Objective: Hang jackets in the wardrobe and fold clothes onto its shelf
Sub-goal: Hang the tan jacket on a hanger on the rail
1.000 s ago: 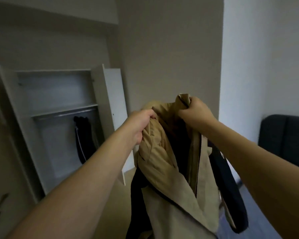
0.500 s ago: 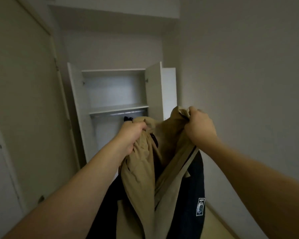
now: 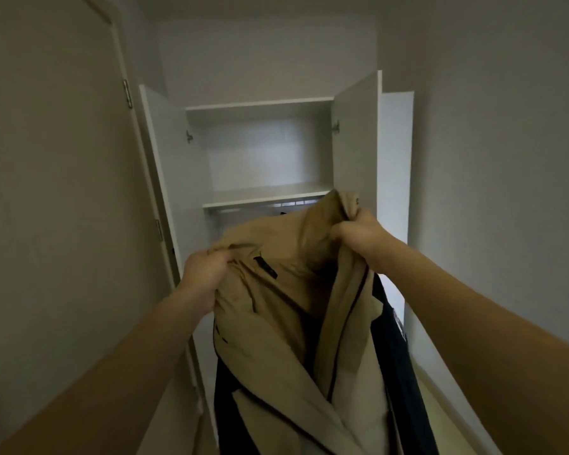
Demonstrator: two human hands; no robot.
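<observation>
Before the open wardrobe (image 3: 260,152), left hand (image 3: 204,277) and right hand (image 3: 358,234) each grip the beige jacket (image 3: 286,323).

A white wardrobe (image 3: 260,152) stands open ahead, both its doors swung outward. Inside, a flat white shelf (image 3: 266,193) spans the full width between the side walls, and its top surface shows bare white board. Just beneath the shelf runs a metal hanging rail (image 3: 293,202), partly hidden. Pale wooden floor (image 3: 440,408) shows at lower right.
</observation>
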